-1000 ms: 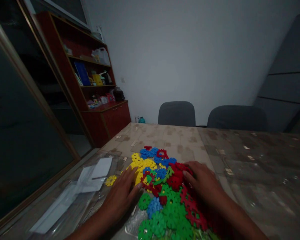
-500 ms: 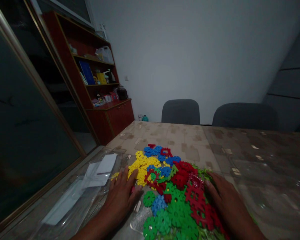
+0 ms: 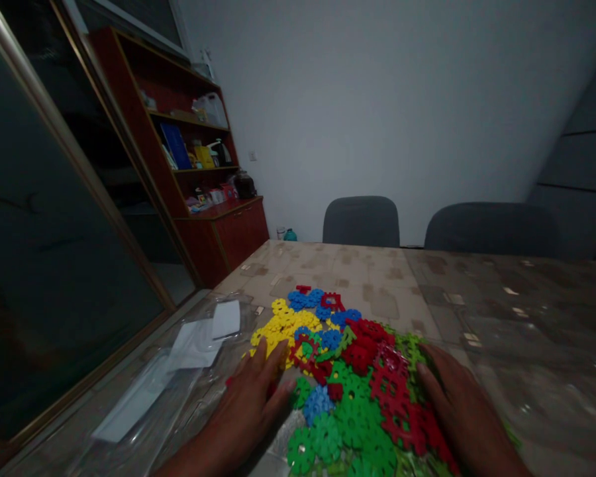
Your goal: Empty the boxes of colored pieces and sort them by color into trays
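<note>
A pile of flat plastic snowflake-shaped pieces in yellow, blue, red and green lies on the table in front of me. My left hand rests flat at the pile's left edge, fingers stretched out over yellow and red pieces. Along the right edge of the pile lies my right hand, its fingers extended against the red and green pieces. Neither hand grips a piece.
A clear plastic bag with white paper sheets lies left of the pile. Two grey chairs stand at the table's far side. A red wooden shelf unit stands at the back left beside a dark glass panel.
My right hand has slid from the top of the pile to its right edge. The left hand has shifted slightly toward me along the left edge.
</note>
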Tool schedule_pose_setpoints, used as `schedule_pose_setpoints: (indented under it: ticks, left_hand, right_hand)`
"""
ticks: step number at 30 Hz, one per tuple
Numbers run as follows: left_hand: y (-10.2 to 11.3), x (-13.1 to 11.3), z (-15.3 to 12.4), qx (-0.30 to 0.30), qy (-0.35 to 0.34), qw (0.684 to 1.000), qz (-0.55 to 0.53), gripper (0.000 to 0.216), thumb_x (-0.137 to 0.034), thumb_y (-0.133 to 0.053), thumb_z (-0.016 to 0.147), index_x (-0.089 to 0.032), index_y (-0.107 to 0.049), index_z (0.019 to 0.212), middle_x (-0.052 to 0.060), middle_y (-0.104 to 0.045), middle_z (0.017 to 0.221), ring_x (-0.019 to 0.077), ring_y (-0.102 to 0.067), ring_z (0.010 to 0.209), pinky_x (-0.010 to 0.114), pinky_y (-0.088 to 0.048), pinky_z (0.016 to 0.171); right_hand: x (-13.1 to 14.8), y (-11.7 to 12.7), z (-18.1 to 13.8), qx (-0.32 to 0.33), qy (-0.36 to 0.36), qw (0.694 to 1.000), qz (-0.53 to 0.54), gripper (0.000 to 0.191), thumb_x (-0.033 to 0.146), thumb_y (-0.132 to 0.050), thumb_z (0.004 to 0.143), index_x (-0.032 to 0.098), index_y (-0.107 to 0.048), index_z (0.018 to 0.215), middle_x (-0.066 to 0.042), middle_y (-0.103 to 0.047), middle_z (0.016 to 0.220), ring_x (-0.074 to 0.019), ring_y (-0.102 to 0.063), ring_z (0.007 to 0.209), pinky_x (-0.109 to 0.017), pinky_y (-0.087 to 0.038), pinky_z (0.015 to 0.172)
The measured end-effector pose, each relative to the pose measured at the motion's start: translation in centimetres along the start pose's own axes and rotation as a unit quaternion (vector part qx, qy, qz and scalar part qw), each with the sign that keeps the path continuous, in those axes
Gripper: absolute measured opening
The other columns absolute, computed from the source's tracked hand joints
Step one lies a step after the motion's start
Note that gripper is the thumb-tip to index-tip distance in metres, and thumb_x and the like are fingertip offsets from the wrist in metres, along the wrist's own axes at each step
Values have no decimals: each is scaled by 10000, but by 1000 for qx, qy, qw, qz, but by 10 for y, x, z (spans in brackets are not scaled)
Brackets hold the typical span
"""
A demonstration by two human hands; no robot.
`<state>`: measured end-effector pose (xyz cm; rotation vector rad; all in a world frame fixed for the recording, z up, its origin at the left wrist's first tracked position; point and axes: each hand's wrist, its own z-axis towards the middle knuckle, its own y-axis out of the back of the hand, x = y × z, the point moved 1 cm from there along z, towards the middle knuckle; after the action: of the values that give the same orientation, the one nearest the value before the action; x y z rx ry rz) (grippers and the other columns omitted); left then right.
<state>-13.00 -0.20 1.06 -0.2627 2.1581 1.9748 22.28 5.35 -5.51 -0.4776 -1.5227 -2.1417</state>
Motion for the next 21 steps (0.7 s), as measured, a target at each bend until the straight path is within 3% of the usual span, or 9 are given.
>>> schedule_pose_setpoints:
  ticks: [3, 7, 11, 15, 18, 21]
  left_hand:
    - [-11, -9, -1, -9, -38, 993, -116, 729, -615, -437, 977, -259, -294, 1597, 138, -186, 1662, 365, -236, 1500, 595, -256, 1184]
    - [-25, -31, 9, -28, -87, 977, -191, 822, -561, -607, 897, -208, -326, 1584, 158, -234, 1655, 373, -246, 1506, 590, -246, 1195]
    - [-42, -56, 21, -14, -153, 965, -212, 852, -564, -657, 864, -197, -353, 1570, 159, -292, 1642, 385, -305, 1489, 593, -271, 1193]
    - [-55, -77, 25, 5, -244, 945, -216, 737, -539, -625, 903, -222, -420, 1536, 133, -389, 1607, 358, -378, 1462, 548, -319, 1192]
    - [-56, -91, 29, 24, -300, 930, -212, 643, -509, -611, 937, -290, -443, 1518, 89, -437, 1586, 331, -426, 1439, 515, -371, 1174]
    - [-52, -104, 37, 5, -346, 916, -204, 554, -469, -593, 970, -335, -471, 1494, 49, -514, 1536, 289, -520, 1375, 443, -457, 1123]
  right_hand:
    - [-3, -2, -1, -11, -8, 1000, -11, 652, 571, -302, 962, 124, -582, 1346, -194, -574, 1439, -356, -516, 1336, -581, -401, 1108]
    - [-4, -4, 1, -18, -3, 1000, -16, 628, 539, -301, 973, 110, -602, 1318, -205, -578, 1428, -353, -506, 1338, -578, -387, 1110]
    - [3, 3, 4, -10, 5, 1000, 7, 539, 487, -333, 980, 142, -628, 1271, -169, -641, 1349, -328, -547, 1281, -553, -380, 1112]
    - [8, 14, 8, -27, -28, 998, 56, 491, 445, -322, 988, 163, -642, 1230, -139, -686, 1263, -289, -590, 1213, -485, -412, 1088]
    - [3, 19, 14, -56, -64, 995, 60, 507, 446, -308, 984, 157, -646, 1227, -147, -692, 1253, -287, -608, 1194, -460, -435, 1062]
    - [-11, 25, 21, -82, -91, 991, 48, 513, 436, -293, 973, 162, -656, 1211, -154, -704, 1225, -294, -622, 1180, -458, -450, 1039]
